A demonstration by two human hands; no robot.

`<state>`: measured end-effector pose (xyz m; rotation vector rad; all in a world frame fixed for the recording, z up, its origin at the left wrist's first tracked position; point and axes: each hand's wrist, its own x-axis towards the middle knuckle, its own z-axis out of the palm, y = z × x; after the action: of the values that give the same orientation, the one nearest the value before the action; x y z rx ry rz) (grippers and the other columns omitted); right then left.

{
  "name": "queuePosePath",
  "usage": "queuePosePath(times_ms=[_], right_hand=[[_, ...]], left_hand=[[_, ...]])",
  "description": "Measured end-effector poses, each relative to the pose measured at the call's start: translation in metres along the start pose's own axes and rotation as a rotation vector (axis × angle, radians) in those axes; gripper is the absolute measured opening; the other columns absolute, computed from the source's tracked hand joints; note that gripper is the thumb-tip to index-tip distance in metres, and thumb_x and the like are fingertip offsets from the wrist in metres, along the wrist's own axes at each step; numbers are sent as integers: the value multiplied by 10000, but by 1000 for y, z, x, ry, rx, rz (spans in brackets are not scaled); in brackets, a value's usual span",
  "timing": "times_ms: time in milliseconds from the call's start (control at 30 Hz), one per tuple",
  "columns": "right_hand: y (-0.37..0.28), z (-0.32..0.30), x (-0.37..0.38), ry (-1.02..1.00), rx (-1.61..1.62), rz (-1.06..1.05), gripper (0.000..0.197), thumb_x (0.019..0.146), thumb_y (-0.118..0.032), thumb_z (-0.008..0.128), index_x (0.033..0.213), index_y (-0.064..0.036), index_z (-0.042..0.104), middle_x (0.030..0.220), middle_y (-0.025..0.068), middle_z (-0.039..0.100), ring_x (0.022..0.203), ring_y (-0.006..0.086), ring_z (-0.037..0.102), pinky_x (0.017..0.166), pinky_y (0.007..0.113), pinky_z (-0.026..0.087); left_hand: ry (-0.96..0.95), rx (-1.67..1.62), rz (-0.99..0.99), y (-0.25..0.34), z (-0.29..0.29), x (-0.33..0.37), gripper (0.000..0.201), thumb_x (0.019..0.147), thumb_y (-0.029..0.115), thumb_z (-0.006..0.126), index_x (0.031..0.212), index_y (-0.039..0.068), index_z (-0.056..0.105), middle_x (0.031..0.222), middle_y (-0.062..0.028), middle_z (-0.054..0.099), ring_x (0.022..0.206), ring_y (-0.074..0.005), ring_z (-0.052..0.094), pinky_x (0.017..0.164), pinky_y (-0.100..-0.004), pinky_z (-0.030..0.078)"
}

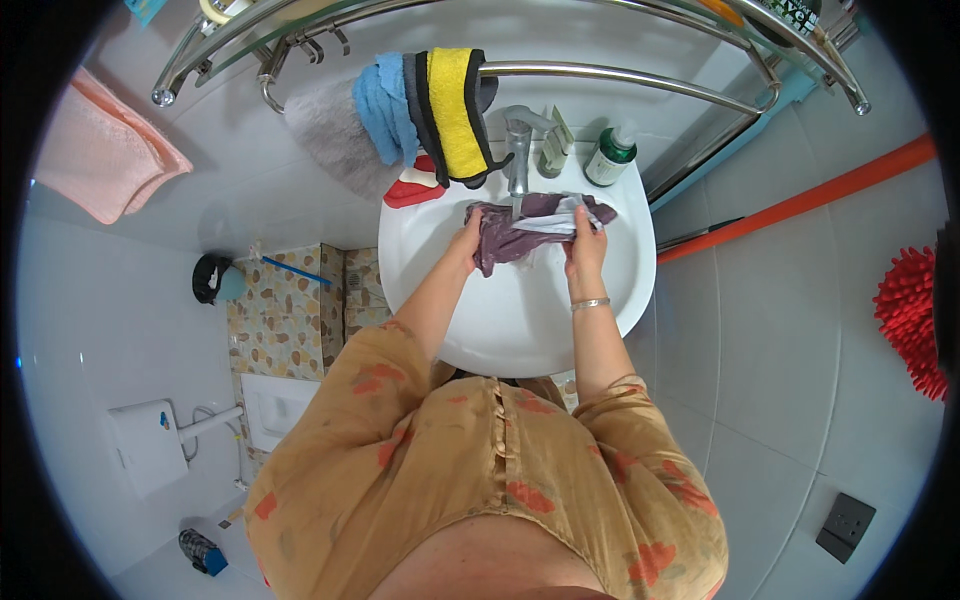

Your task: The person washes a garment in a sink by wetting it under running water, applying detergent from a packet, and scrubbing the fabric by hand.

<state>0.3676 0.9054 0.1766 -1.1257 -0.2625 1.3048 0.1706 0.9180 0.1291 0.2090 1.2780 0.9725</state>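
A wet purple cloth (508, 240) with a pale grey-white part stretches between my two hands over the sink (500, 320), right under the metal faucet (517, 150). My left hand (466, 240) grips its left end, fingers closed round the edge. At the other end my right hand (586, 245) pinches the pale part, thumb on top; a bracelet sits on that wrist. The cloth hangs in loose folds, and its exact kind cannot be made out. Behind it, a green pump bottle (610, 158) stands on the sink's back right rim.
Yellow (455, 110), blue (385, 105) and grey towels hang from a metal rail (620, 75) above the sink. A red and white item (413, 188) lies on the back left rim. An orange pole (800, 200) leans at the right; a bin (215, 279) stands on the left.
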Motion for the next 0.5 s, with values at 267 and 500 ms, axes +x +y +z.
queuePosePath(times_ms=[267, 500], right_hand=[[64, -72, 4, -126, 50, 834, 752, 735, -732, 410, 1140, -99, 460, 1044, 112, 542, 915, 317, 559, 752, 500, 495], [103, -42, 13, -281, 61, 397, 272, 868, -213, 502, 1038, -5, 548, 915, 92, 601, 838, 197, 589, 743, 338, 491]], left_hand=[[-222, 183, 249, -12, 46, -52, 421, 767, 112, 660, 1124, 12, 460, 1051, -132, 572, 942, -231, 585, 778, -323, 499], [-137, 970, 696, -53, 48, -62, 425, 748, 330, 669, 1018, 12, 585, 936, -174, 610, 914, -291, 588, 814, -364, 442]])
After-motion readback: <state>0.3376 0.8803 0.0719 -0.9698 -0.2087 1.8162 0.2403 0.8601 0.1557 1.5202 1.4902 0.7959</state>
